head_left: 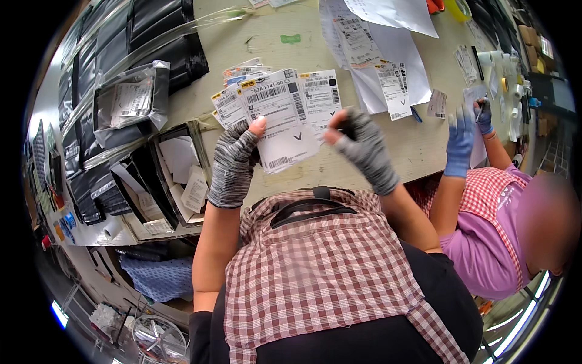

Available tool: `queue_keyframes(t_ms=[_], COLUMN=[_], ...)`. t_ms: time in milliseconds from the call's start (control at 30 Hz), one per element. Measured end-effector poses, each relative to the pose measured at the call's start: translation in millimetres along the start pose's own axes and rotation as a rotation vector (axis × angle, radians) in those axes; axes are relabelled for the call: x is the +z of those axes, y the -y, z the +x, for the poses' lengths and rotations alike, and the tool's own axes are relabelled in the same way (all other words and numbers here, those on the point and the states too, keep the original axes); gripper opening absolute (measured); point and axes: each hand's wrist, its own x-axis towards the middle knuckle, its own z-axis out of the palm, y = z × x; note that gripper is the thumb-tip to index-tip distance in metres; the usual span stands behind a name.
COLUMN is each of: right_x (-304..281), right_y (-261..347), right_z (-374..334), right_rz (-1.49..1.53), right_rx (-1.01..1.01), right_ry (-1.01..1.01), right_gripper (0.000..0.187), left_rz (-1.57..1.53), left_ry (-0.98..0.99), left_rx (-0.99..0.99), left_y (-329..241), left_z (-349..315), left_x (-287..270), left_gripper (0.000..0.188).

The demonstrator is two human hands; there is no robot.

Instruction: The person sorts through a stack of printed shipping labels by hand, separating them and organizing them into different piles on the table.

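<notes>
My left hand [235, 162], in a grey fingerless glove, pinches a white printed shipping label [280, 130] with the thumb on its front. The label has barcodes and a hand-drawn check mark. Similar labels show behind it, one at the left [225, 104] and one at the right [320, 91], with more stacked at the back [242, 71]. Whether these are also held or lie on the table is unclear. Just right of the labels hovers my right hand [365, 148], gloved alike. Its fingers are curved and apart from the thumb, with nothing visible between them.
On the pale worktable [273, 18], black plastic parcels [151, 30] and a clear-wrapped package [132, 97] lie left. Below them is an open box of papers [182, 164]. White sheets [424, 85] with labels lie to the right. A co-worker's blue-gloved hand [459, 142] is at far right.
</notes>
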Motion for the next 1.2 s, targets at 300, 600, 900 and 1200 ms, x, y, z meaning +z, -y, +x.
queue_keyframes(t_ms=[300,600,900,1200], right_x=[18.8,13.8,21.6,20.3], right_y=[3.0,-4.7,-17.3,-13.9], right_z=[10.5,14.4,12.7,8.1], right_rz=[-0.186,-0.334,-0.094,0.034], right_rx=[0.111,0.024,0.063,0.233], right_ry=[0.036,0.111,0.072,0.124], right_gripper=[0.022,0.026,0.022,0.016], left_rz=[0.019,0.130,0.176,0.111], left_ry=[0.030,-0.013,-0.044,-0.066], left_rx=[-0.058,-0.056,0.014,0.013], left_y=[0.5,0.0,-1.2,3.3], left_z=[2.3,5.3,-3.2,-8.1], left_x=[-0.1,-4.6,-7.1,-26.7], left_gripper=[0.036,0.033,0.036,0.033])
